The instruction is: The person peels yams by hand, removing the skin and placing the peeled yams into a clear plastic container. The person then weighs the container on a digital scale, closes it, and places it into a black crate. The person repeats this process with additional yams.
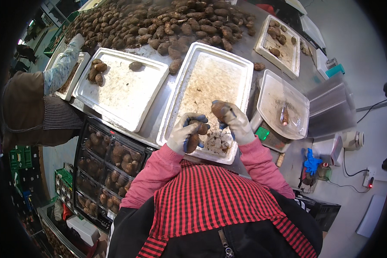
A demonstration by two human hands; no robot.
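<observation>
Over the near end of a white foam tray (213,74), my left hand (187,133), in a white and blue glove, grips brown taro corms (192,143), one above another. My right hand (233,121), gloved alike, holds another taro corm (220,109) a little above the tray, apart from the left hand. Loose dirt and root bits (217,142) lie in the tray beneath the hands. A big heap of taro corms (167,25) covers the table's far side. To the right, a clear plastic tub (264,100) on a scale (271,138) holds a small brown item with a pale tip.
A second foam tray (122,96) with several corms is at left, beside a co-worker's sleeved arm (63,69). Another foam tray (277,66) with corms stands at far right. Stacked clear containers (332,103) and a blue glove (312,161) lie right. A black crate (142,151) of packed corms stands lower left.
</observation>
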